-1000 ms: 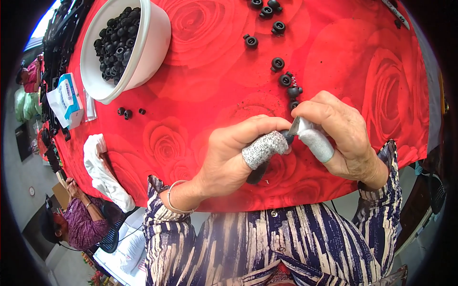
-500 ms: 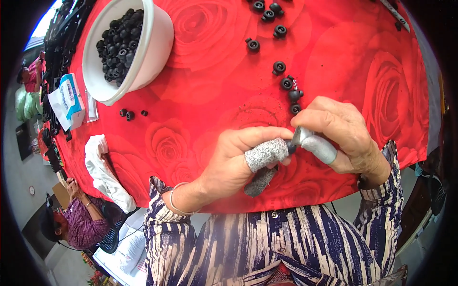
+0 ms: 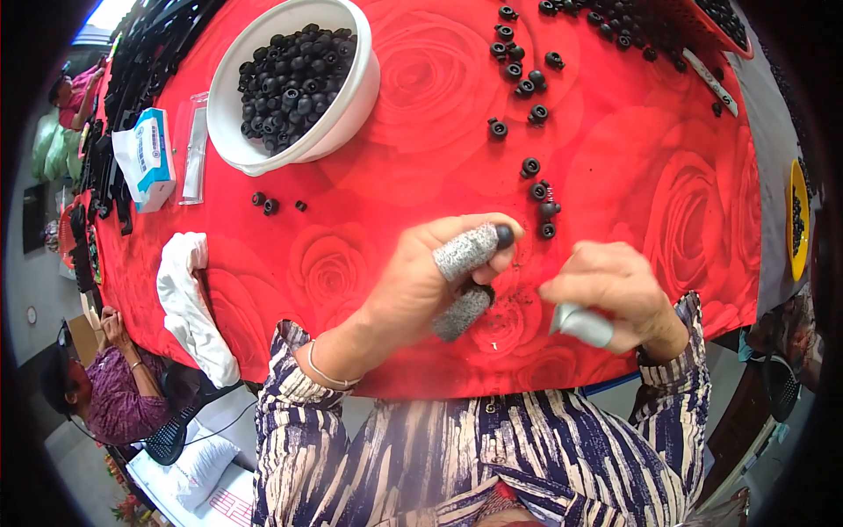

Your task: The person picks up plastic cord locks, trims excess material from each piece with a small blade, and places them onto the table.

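My left hand (image 3: 421,277) pinches a small round black part (image 3: 505,235) between thumb and fingertips. Two of its digits wear speckled grey fabric covers (image 3: 467,250), and something dark shows at the tip of the lower one. To its right, a short gap away, my right hand (image 3: 615,294) has curled fingers and a silvery-grey wrap (image 3: 581,325) on the thumb. Its fingertips are slightly smeared, and what they hold, if anything, I cannot make out. Just beyond the hands, several round black parts with ringed holes (image 3: 538,191) form a loose line.
A white bowl (image 3: 364,97) full of round black parts stands at the far left. Near it lie a tissue box (image 3: 158,171), a clear plastic piece (image 3: 195,158) and a white cloth (image 3: 189,307). A red basket (image 3: 733,39) stands far right. Other people sit at the left.
My hands have come apart: the right drew back, and the dark blade-like piece between them no longer shows. My left hand still grips the small black part. The whole view has shifted.
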`<move>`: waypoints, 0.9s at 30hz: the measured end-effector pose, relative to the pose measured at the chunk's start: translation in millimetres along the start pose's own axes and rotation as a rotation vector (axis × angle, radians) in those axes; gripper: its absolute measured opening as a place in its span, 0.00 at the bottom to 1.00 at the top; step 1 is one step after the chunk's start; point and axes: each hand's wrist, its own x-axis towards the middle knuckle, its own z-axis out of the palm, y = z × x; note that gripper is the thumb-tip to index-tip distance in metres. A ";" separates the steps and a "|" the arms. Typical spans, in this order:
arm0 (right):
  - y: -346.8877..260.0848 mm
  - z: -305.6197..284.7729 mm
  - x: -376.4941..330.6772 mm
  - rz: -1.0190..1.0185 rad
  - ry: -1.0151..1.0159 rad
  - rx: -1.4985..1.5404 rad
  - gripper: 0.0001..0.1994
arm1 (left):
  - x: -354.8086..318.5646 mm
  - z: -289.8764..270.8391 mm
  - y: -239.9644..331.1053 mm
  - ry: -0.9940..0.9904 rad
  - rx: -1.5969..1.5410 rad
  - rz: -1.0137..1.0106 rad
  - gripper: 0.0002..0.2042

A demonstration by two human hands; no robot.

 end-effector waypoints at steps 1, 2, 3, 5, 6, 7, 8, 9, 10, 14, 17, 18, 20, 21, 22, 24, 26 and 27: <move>0.9 -3.8 -3.4 0.069 0.031 0.016 0.15 | -0.3 0.0 -1.7 -0.001 -0.003 -0.003 0.11; 0.5 -6.9 -1.9 0.117 0.076 -0.001 0.18 | -1.0 0.4 -3.6 -0.018 -0.012 -0.038 0.11; 0.9 -3.6 -1.2 0.130 0.136 -0.074 0.19 | -1.7 0.5 -5.2 -0.036 -0.020 -0.074 0.11; 1.7 2.5 -1.1 0.153 0.200 -0.148 0.20 | -3.4 3.1 -9.6 -0.054 0.004 -0.073 0.12; 2.8 4.6 -1.5 0.089 0.234 -0.213 0.21 | -3.3 3.9 -11.1 -0.069 0.030 -0.064 0.13; 3.6 6.8 -1.7 0.022 0.267 -0.276 0.21 | -2.7 1.7 -14.1 -0.092 0.022 -0.044 0.14; 3.6 8.8 -2.4 0.026 0.271 -0.274 0.21 | -3.4 2.3 -14.9 -0.091 0.024 -0.050 0.14; 3.4 10.8 -3.2 0.005 0.286 -0.283 0.21 | -4.9 3.8 -14.9 -0.086 0.041 -0.064 0.14; 3.2 12.0 -4.1 -0.016 0.300 -0.292 0.22 | -5.6 5.5 -15.2 -0.082 0.056 -0.076 0.14; 2.2 14.3 -3.9 -0.049 0.279 -0.302 0.21 | -7.2 9.7 -17.3 -0.063 0.033 -0.110 0.13; 1.0 16.0 -3.6 -0.080 0.266 -0.334 0.21 | -6.9 11.3 -20.9 -0.020 -0.018 -0.124 0.12; 2.0 17.0 -4.1 -0.100 0.269 -0.355 0.21 | -6.3 11.5 -20.7 -0.031 0.028 -0.123 0.12; 3.8 19.2 -3.9 -0.121 0.276 -0.372 0.20 | -6.2 12.1 -18.6 -0.039 0.079 -0.124 0.12; 4.2 19.7 -3.6 -0.135 0.295 -0.391 0.20 | -6.1 13.1 -16.1 -0.053 0.068 -0.134 0.12; 4.5 20.6 -3.8 -0.148 0.313 -0.409 0.19 | -6.1 13.7 -15.0 -0.067 0.056 -0.143 0.12; 5.7 21.7 -2.7 -0.166 0.332 -0.436 0.18 | -4.3 15.0 -15.4 -0.040 0.091 -0.115 0.12; 5.4 23.6 -3.2 -0.191 0.353 -0.461 0.17 | -6.9 15.7 -15.8 -0.009 0.130 -0.080 0.11; 4.5 24.1 -2.8 -0.217 0.358 -0.485 0.17 | -10.5 16.0 -14.0 -0.007 0.100 -0.089 0.12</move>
